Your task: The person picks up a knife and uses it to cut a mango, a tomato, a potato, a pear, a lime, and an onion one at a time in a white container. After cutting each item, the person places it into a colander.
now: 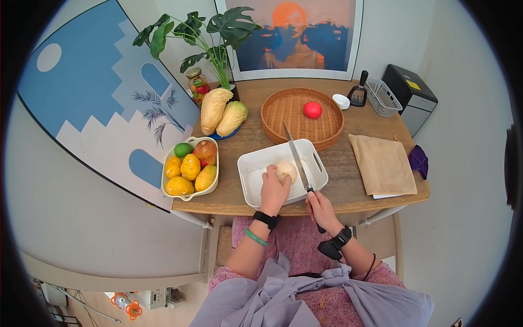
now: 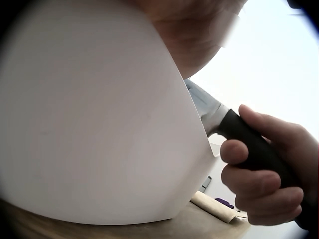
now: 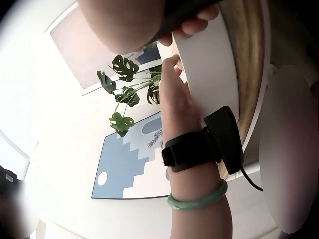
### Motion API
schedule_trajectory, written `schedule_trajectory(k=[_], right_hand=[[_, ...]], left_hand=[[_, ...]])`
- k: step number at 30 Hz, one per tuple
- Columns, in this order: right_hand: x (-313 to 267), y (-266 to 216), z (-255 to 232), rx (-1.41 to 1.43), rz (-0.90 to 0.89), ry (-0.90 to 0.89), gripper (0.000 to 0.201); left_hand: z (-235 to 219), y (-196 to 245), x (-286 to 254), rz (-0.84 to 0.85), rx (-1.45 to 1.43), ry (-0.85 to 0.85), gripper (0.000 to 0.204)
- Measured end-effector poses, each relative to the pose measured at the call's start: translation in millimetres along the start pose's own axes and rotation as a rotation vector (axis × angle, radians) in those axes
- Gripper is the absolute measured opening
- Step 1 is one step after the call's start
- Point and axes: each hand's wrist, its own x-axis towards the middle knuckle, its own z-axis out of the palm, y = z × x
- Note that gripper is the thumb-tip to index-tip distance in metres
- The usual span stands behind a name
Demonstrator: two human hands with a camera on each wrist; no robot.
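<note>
In the head view a pale round item (image 1: 286, 171) lies inside a white bin (image 1: 251, 188), and the left hand (image 1: 275, 188) grips its near left side. The right hand (image 1: 322, 211) holds a knife (image 1: 297, 158) by its black handle, the blade pointing away over the bin, just right of the round item. Whether blade and item touch, I cannot tell. The left wrist view shows the right hand (image 2: 269, 172) with fingers curled round the black handle (image 2: 256, 149), beside the bin's wall (image 2: 99, 119). In the right wrist view the left hand (image 3: 174, 94) reaches over the bin's edge.
Behind the bin is a wicker tray (image 1: 272, 128) with a red ball (image 1: 312, 110). Left stand a fruit basket (image 1: 217, 180) and cabbages (image 1: 215, 111). A tan cloth (image 1: 384, 163), a grey basket (image 1: 384, 98) and a purple item (image 1: 418, 162) are on the right.
</note>
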Motion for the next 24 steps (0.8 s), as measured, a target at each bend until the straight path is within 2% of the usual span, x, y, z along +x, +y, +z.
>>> schedule_trajectory(k=[5,8,12,15,17,20,22,24], right_hand=[[6,4,-2,-0.061,0.032,-0.018,0.037],[5,4,-3,0.005,0.03,0.004,0.038],[3,4,-3,-0.077,0.042,-0.021,0.039],[3,1,-2,-0.08,0.027,-0.007,0.039],[4,1,-3,-0.07,0.026,0.012,0.039],[6,5,-7,-0.11,0.045,-0.053,0.037],[3,3,-6,-0.09,0.014,0.01,0.037],[3,4,-5,-0.098,0.029,-0.006,0.036]], left_hand=[[1,-7,6,-0.103,-0.068,-0.084,0.054],[1,-7,6,-0.09,-0.082,-0.077,0.054],[4,-12,7,-0.107,-0.091,-0.103,0.054],[10,-19,8,-0.057,-0.035,-0.018,0.054],[10,-20,9,-0.06,-0.025,-0.02,0.055],[4,-13,6,-0.088,-0.02,-0.039,0.055],[0,-9,6,-0.089,-0.009,-0.049,0.054],[0,-7,3,-0.095,0.001,-0.071,0.053]])
